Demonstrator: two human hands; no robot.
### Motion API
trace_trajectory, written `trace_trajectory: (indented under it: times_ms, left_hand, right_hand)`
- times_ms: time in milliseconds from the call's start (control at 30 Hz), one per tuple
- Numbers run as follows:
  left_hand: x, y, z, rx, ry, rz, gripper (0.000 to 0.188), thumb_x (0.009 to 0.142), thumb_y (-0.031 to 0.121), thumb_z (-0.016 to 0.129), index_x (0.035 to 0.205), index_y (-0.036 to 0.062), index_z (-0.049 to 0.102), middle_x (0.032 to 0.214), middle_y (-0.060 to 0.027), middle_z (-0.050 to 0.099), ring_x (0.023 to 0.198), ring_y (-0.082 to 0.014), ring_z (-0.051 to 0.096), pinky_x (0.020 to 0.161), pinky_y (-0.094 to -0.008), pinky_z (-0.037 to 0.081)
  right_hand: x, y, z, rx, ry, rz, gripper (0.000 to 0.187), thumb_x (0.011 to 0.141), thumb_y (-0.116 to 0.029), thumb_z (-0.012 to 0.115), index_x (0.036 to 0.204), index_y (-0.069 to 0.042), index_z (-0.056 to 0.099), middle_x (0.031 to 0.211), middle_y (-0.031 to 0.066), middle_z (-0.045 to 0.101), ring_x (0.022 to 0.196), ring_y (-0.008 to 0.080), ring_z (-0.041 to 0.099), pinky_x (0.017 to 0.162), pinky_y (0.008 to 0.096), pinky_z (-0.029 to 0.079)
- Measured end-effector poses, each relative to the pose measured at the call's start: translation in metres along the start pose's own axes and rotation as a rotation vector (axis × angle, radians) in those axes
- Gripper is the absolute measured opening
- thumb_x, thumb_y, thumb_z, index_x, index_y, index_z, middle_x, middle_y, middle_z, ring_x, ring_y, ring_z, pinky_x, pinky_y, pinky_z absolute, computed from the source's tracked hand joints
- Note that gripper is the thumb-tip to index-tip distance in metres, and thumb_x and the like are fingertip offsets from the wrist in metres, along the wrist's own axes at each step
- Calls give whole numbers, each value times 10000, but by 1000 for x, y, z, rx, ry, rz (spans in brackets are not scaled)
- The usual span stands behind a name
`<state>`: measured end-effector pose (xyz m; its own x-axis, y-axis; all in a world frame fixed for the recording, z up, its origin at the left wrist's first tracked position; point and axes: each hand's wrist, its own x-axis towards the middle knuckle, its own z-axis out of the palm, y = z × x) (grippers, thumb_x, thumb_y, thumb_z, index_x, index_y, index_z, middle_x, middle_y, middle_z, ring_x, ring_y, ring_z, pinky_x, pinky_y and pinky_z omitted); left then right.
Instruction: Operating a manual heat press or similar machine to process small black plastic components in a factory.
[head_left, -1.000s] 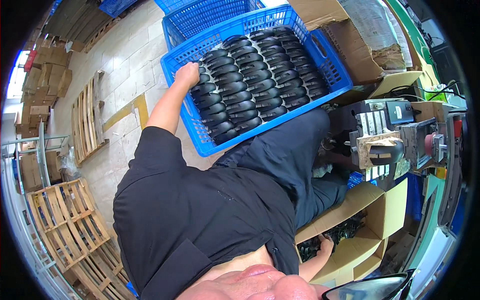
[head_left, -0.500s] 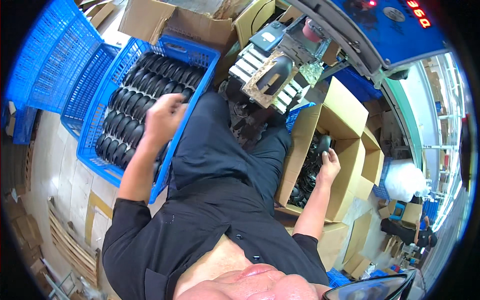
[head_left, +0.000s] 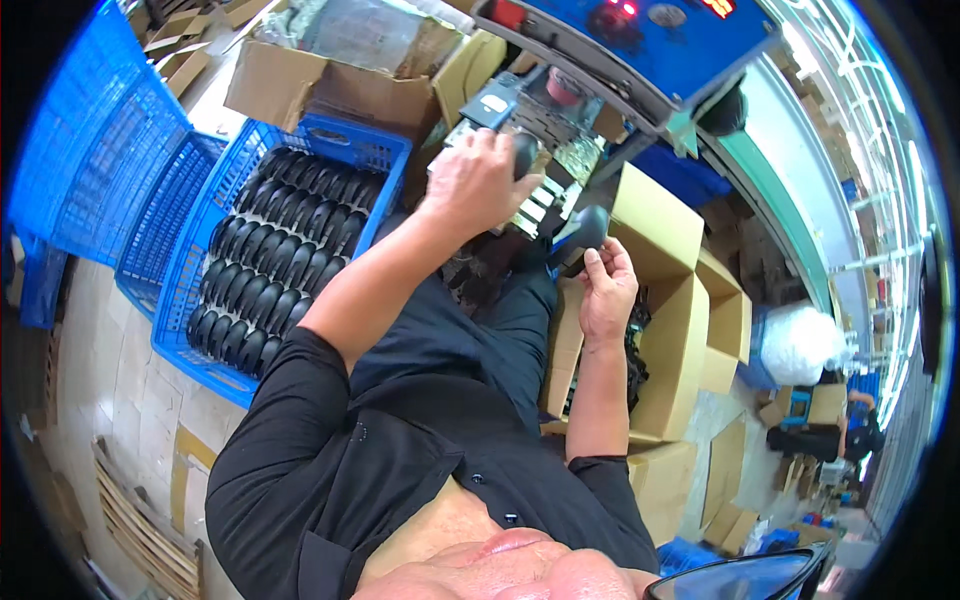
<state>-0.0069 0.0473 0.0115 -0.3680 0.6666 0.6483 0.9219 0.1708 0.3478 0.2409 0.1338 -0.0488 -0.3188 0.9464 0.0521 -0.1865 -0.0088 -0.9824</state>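
Observation:
My left hand [head_left: 473, 185] is at the machine's metal fixture [head_left: 548, 120], its fingers and thumb closed round a smooth black curved shell [head_left: 524, 155] there. Whether that shell still touches the fixture is hidden by the hand. My right hand [head_left: 608, 288] pinches a second black shell [head_left: 592, 227] by its lower end, tilted, above the near side of an open cardboard box [head_left: 668, 350]. Dark parts lie inside this box. To the left, a blue crate [head_left: 385, 150] holds several rows of similar black shells [head_left: 265, 250].
A blue machine housing [head_left: 640, 45] with a red lit display overhangs the fixture. A flat dark device [head_left: 490, 103] rests beside the fixture. More blue crates [head_left: 95, 130] stand at the far left, wooden slats [head_left: 145, 530] below them. A co-worker [head_left: 825, 440] is at the far right.
My left hand has moved from above the crate to the shell at the fixture. The right hand has lifted its shell out of the box, up and toward the fixture. The view has shifted slightly.

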Motion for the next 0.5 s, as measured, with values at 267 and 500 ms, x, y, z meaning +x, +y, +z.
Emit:
trace_trajectory:
  times_ms: [267, 500]
  left_hand:
    - [-106, -40, -33, -132, -170, -110, 293, 923, 309, 841, 979, 48, 720, 941, -126, 722, 848, -311, 717, 752, -431, 573]
    - [-151, -68, -22, -290, -258, -296, 238, 917, 232, 853, 912, 26, 735, 848, -125, 704, 761, -262, 693, 720, -387, 560]
  right_hand:
    - [4, 10, -136, -158, 296, 24, 356, 965, -53, 785, 1309, -2, 709, 1045, 14, 742, 869, 81, 650, 699, 231, 500]
    - [-25, 26, -201, -43, 444, 124, 493, 989, -50, 768, 1451, 7, 604, 1201, 56, 733, 932, 97, 678, 697, 233, 494]
